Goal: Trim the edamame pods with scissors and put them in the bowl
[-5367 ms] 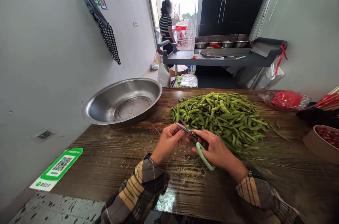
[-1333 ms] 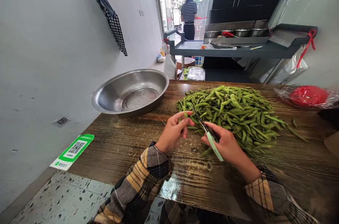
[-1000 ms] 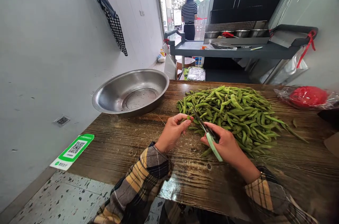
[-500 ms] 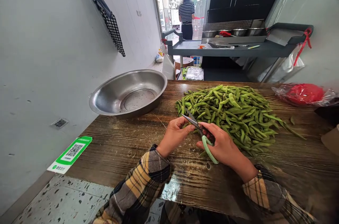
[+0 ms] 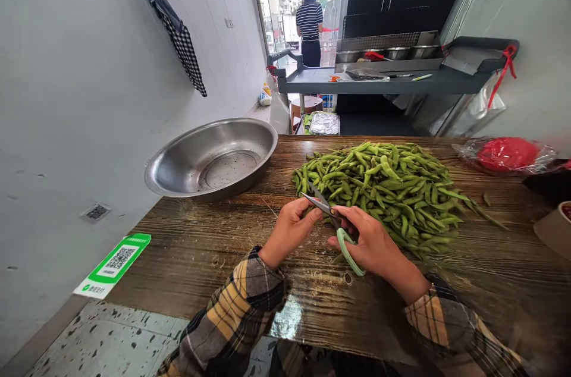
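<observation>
My right hand (image 5: pixel 368 240) is wrapped round the pale green handles of a pair of scissors (image 5: pixel 350 252). The scissor blades point up and to the left, their tips slightly apart. Beside the blades, my left hand (image 5: pixel 289 231) has its thumb and fingers closed in a pinch. Whatever lies between those fingertips is too small or hidden to make out. Just behind both hands is a large heap of green edamame pods (image 5: pixel 379 187) on the dark wooden table (image 5: pixel 214 270).
A wide steel basin (image 5: pixel 156 181) stands at the table's back left. A green QR-code card (image 5: pixel 118 261) lies by the left wall. Back right is a red bundle in clear plastic (image 5: pixel 508 154), with a paper tub (image 5: pixel 553 231) nearer. Beyond are a grey cart (image 5: pixel 379 85) and a person (image 5: pixel 308 23).
The whole view has shifted slightly, so things appear a little further left. Both hands keep nearly the same pose at the scissors.
</observation>
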`<control>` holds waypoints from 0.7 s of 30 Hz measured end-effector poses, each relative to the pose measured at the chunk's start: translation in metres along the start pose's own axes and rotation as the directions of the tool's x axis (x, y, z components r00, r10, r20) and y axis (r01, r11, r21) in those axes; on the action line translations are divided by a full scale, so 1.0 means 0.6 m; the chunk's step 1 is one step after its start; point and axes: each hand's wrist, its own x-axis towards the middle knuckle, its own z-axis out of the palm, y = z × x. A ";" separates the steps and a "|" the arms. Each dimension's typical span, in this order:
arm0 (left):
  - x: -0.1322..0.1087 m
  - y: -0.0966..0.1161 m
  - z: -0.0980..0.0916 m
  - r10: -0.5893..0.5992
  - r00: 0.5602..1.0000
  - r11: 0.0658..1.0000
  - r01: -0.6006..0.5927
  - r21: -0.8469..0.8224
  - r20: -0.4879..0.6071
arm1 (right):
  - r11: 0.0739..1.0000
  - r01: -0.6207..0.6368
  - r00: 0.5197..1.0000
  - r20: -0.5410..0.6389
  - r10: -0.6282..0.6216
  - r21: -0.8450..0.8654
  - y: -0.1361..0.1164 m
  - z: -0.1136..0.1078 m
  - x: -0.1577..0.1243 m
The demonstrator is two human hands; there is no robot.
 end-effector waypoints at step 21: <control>0.010 -0.006 -0.016 -0.271 0.958 0.737 0.148 -0.660 -0.088 | 0.975 -0.157 0.987 -0.013 0.161 0.156 -0.001 0.013 0.001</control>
